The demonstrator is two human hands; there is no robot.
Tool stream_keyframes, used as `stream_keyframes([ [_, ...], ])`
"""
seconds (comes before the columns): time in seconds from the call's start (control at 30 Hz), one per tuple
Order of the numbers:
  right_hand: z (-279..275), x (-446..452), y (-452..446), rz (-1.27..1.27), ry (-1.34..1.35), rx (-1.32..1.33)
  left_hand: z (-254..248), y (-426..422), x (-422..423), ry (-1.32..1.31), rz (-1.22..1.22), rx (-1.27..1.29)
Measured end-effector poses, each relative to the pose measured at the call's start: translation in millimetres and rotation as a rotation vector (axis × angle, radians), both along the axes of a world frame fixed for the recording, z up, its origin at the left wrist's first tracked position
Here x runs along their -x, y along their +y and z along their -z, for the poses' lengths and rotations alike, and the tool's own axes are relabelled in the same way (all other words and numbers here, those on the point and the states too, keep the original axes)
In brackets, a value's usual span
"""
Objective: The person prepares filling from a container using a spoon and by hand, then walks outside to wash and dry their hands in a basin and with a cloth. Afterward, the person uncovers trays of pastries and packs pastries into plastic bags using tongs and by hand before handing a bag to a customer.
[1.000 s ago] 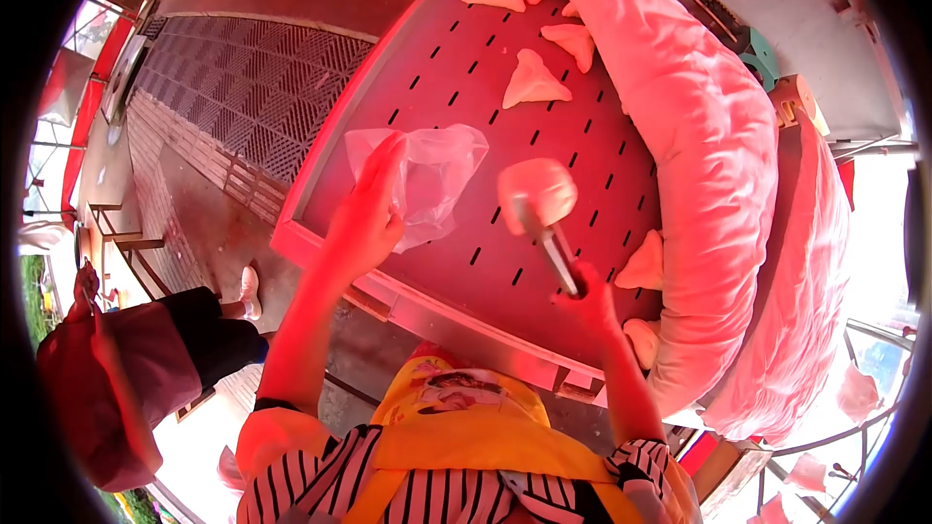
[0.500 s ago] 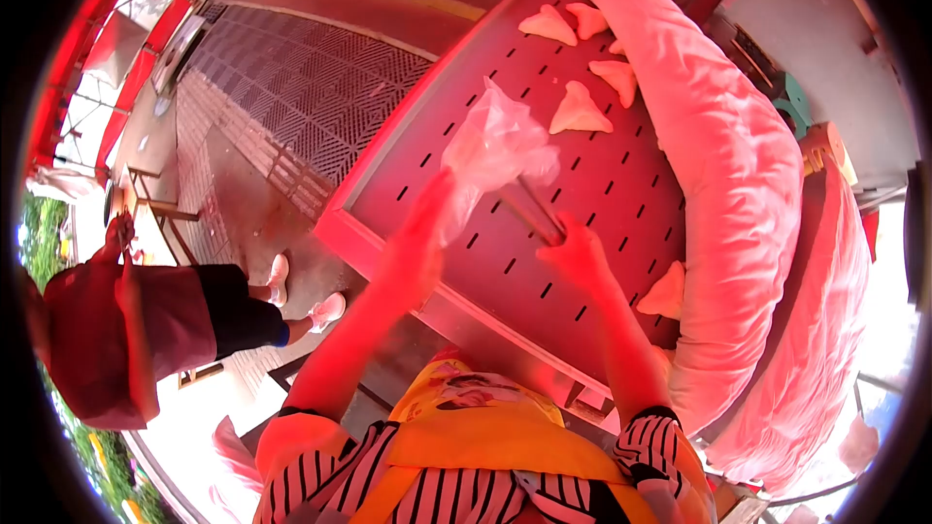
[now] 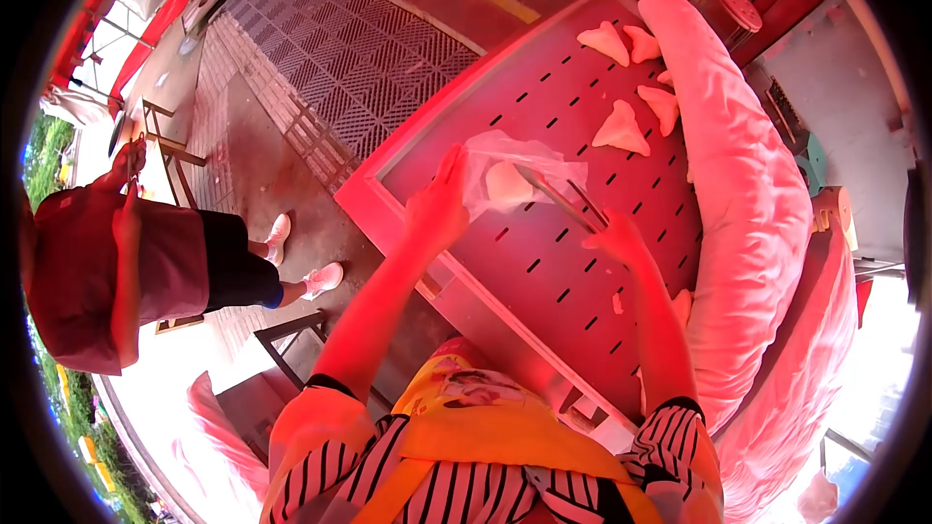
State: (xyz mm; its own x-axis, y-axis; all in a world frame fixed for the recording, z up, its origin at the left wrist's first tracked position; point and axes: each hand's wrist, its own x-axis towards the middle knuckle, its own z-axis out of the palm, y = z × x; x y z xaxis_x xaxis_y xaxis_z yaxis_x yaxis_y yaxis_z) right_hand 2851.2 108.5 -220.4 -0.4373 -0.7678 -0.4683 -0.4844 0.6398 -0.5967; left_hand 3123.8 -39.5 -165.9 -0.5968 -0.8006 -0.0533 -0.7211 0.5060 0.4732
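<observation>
My left hand (image 3: pixel 442 202) grips the edge of a thin clear plastic bag (image 3: pixel 544 150) above the slotted tray table. In my right hand (image 3: pixel 618 237) is a pair of metal tongs (image 3: pixel 573 206), its far end reaching to the bag. A pale bun (image 3: pixel 509 186) shows at the tongs' tips, within or behind the plastic; I cannot tell if they still pinch it. Several triangular buns lie on the table, among them one bun (image 3: pixel 621 128) near the middle and another bun (image 3: pixel 605 42) at the far end.
A thick rolled quilt (image 3: pixel 738 204) runs along the table's right side, partly over a bun (image 3: pixel 682 307). The table's raised rim (image 3: pixel 364 192) is on the left. A person in a dark top (image 3: pixel 170 262) stands at left, near a wooden stool (image 3: pixel 175 150).
The plastic bag, bunched up before, is now spread wider, and the pale bun shows in it. My view has shifted, so the table sits farther right and lower.
</observation>
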Motion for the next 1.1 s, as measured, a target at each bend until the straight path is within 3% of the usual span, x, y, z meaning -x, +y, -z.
stream_keyframes([
  [0.07,-11.1,3.2,13.8,0.140,-0.118,-0.014,-9.5,2.3,6.6,0.012,0.008,-0.084],
  [0.17,-19.7,8.8,36.1,0.114,-0.151,0.001,-4.3,-2.9,12.9,0.234,0.062,-0.081],
  [0.27,-27.0,36.6,73.2,-0.108,-0.344,0.006,-3.4,-14.6,14.5,0.365,0.121,-0.079],
  [0.37,-18.6,55.0,103.5,0.212,-0.426,0.128,-3.1,-15.8,16.3,0.379,0.156,-0.057],
  [0.47,12.4,75.8,79.7,0.414,0.066,0.131,-15.5,-4.3,21.0,0.386,0.187,-0.181],
  [0.57,54.6,108.9,54.0,0.276,0.788,0.149,-11.9,-2.6,20.1,0.463,0.293,-0.172],
  [0.67,55.8,133.3,34.6,0.149,0.778,-0.070,-15.3,-4.7,15.2,0.407,0.268,-0.132],
  [0.77,65.0,151.0,20.7,0.068,0.860,-0.120,-14.1,-8.4,13.6,0.403,0.260,-0.204],
  [0.87,75.0,163.9,10.8,0.054,0.767,-0.204,-14.4,-7.7,14.9,0.400,0.268,-0.230],
  [1.1,90.8,182.1,8.3,-0.047,0.785,-0.175,-13.3,-9.4,19.9,0.444,0.280,-0.325],
])
